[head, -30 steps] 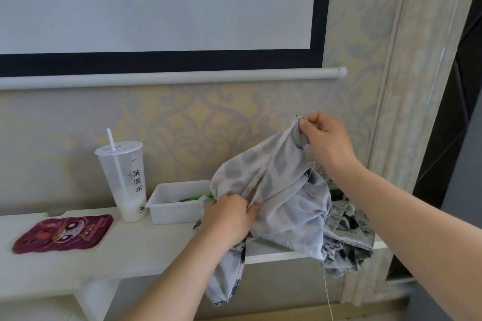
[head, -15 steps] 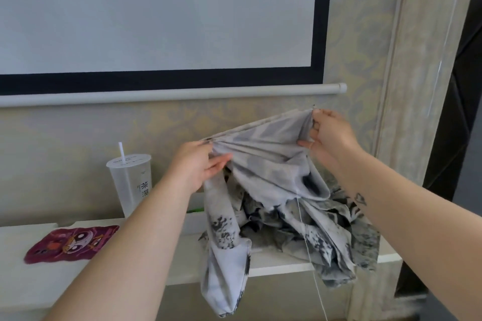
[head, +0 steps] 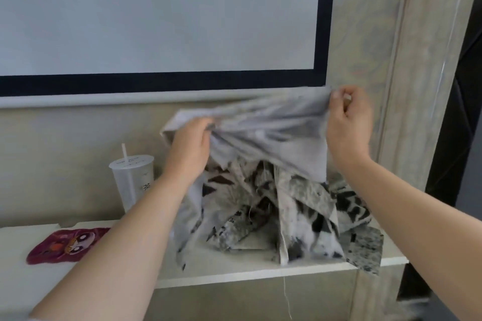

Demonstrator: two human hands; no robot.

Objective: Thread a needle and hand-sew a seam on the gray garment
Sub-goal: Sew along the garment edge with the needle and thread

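Note:
The gray garment (head: 263, 135), printed with black and white patches, is held up above the white shelf (head: 234, 272). My left hand (head: 189, 148) grips a bunch of its upper edge at the left. My right hand (head: 348, 125) pinches the upper edge at the right, higher up, so the cloth stretches between both hands. The lower folds of the garment lie heaped on the shelf. A thin white thread (head: 287, 297) hangs down below the shelf's front edge. No needle can be made out.
A clear plastic cup with a straw (head: 131, 180) stands on the shelf left of the garment. A dark red cartoon-print pad (head: 66, 245) lies further left. A projector screen (head: 161, 21) hangs on the wall above. A plastic-wrapped pillar (head: 422, 86) rises at the right.
My left hand let go low down, rose and took the garment's upper edge; the cloth is now pulled wider between my hands. The view came closer, and the white box is hidden.

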